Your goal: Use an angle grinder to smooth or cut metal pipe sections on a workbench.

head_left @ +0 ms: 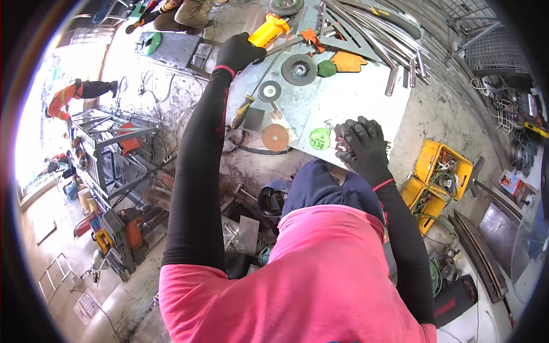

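My left hand (pixel 237 54), in a dark glove, is stretched far forward over the bench. Its fingers curl at the near end of a yellow cylindrical tool (pixel 269 32); the grip itself is partly hidden. Close to my body, my right hand (pixel 366 150), also gloved, rests at the near edge of a bright metal sheet (pixel 366 97). Its fingers are bent over small reddish-brown pieces (pixel 341 137) that I cannot make out. Beside them a round green label (pixel 319 138) lies on the sheet. Between my arms are a grinding disc (pixel 299 70), a smaller disc (pixel 269 91) and a brown disc (pixel 275 137).
A yellow-handled tool (pixel 243 111) lies near my left forearm. Metal tubes (pixel 394 40) and a triangular frame (pixel 346 34) cover the far right. Yellow bins (pixel 440 171) stand right of the bench. A person in orange (pixel 66 98) bends over at the left; another person's legs (pixel 186 16) show at the top.
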